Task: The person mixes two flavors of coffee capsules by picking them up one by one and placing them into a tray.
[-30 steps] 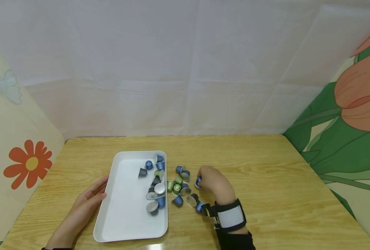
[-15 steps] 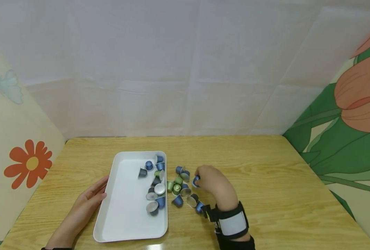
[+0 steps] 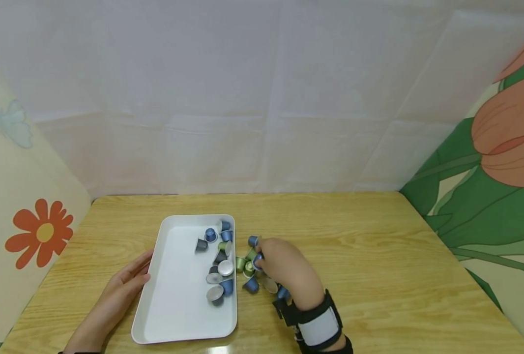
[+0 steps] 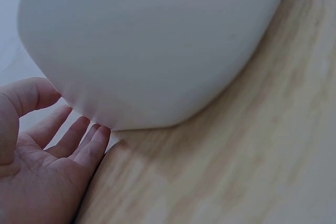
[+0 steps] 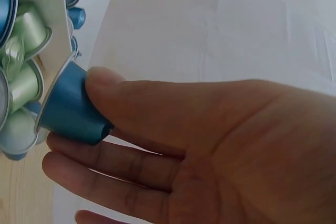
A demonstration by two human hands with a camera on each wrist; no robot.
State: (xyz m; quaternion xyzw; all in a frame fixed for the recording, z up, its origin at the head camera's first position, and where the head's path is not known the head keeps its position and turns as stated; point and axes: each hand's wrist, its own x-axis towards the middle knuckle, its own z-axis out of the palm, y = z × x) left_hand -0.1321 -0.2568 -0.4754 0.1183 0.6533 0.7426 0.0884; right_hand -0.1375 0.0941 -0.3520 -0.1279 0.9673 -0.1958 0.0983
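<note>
- The right hand (image 3: 286, 265) pinches a blue capsule (image 5: 73, 106) between thumb and fingers, the gap between them just filled by it
- This capsule is among the loose ones, right of the white tray (image 3: 173, 295), its wide rim facing away from the palm
- The left hand (image 3: 122, 285) grasps nothing; its fingers are nearly straight, with thumb and fingertips touching the tray's left edge
- Green capsules (image 3: 241, 264) lie on the wooden table (image 3: 399, 275) just outside the tray's right wall, a tilted blue-sided capsule (image 3: 250, 285) below them
- A pale-lidded capsule (image 3: 271, 285) is partly hidden by the right hand
- Inside the tray, blue, grey and green capsules gather toward the right side; an upright blue one (image 3: 210, 235) stands near a dark grey one (image 3: 201, 245)
- A black strap (image 3: 318, 327) with a white patch circles the right wrist
- Behind the table hangs a white cloth (image 3: 244, 98); an orange-red flower (image 3: 44, 233) decorates the left panel
</note>
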